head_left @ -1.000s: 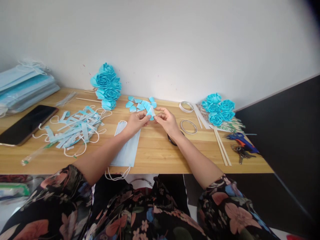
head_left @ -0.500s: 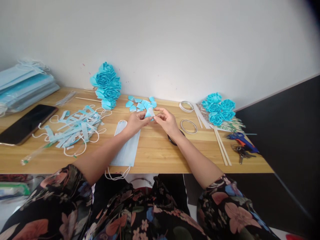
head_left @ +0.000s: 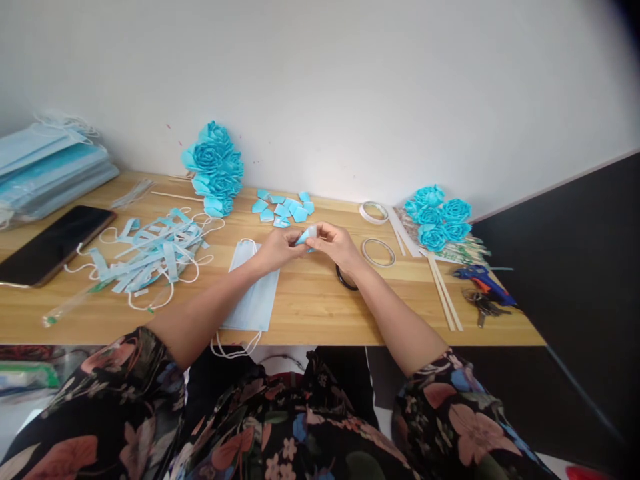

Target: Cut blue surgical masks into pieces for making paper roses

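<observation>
Between my two hands is a small light-blue piece of mask fabric with a whitish side showing. The fingers of my left hand pinch its left edge. My right hand pinches the right edge, fingertips close to those of the left. Just beyond lie several cut blue fabric pieces on the table. Under my left wrist is a flat blue face mask with its ear loops toward me. A black ring-shaped object is partly hidden by my right wrist.
Blue fabric roses stand in bunches at the left and right. Cut strips with loops, a phone and stacked masks occupy the left. Tape rolls, sticks, a glue gun and keys lie right.
Both hands have come slightly toward me with the fabric piece, which now looks folded narrower. More of the cut pieces behind shows.
</observation>
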Action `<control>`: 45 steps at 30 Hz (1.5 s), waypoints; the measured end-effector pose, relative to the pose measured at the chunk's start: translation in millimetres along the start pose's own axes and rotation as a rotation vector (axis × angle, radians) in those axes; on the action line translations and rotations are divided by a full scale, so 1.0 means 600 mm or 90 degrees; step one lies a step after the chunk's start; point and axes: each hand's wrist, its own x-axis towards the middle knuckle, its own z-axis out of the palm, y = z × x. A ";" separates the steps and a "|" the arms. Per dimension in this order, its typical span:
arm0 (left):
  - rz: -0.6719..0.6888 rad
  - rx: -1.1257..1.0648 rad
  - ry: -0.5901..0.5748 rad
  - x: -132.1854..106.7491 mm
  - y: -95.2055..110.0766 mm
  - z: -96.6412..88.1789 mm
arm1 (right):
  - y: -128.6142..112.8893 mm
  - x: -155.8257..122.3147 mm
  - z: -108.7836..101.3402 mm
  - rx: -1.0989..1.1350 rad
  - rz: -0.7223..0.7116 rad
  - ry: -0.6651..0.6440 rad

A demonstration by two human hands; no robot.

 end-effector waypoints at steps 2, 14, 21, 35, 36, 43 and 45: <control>0.007 0.013 -0.010 0.000 -0.003 0.001 | -0.002 -0.001 0.001 0.009 0.006 -0.002; 0.014 0.013 -0.029 0.000 0.000 -0.002 | 0.001 0.000 0.002 -0.020 -0.008 0.044; 0.028 0.014 -0.032 0.000 0.002 -0.004 | 0.004 0.000 0.000 -0.063 -0.036 0.067; -0.092 -0.181 -0.019 0.002 0.014 -0.004 | 0.000 -0.002 -0.008 -0.279 -0.241 0.075; -0.095 -0.194 -0.016 0.002 0.015 -0.005 | 0.001 -0.001 -0.009 -0.295 -0.261 0.071; -0.093 -0.232 -0.008 0.000 0.017 -0.006 | 0.008 0.000 -0.011 -0.326 -0.289 0.067; -0.086 -0.236 -0.004 -0.001 0.017 -0.007 | 0.008 0.001 -0.011 -0.326 -0.274 0.065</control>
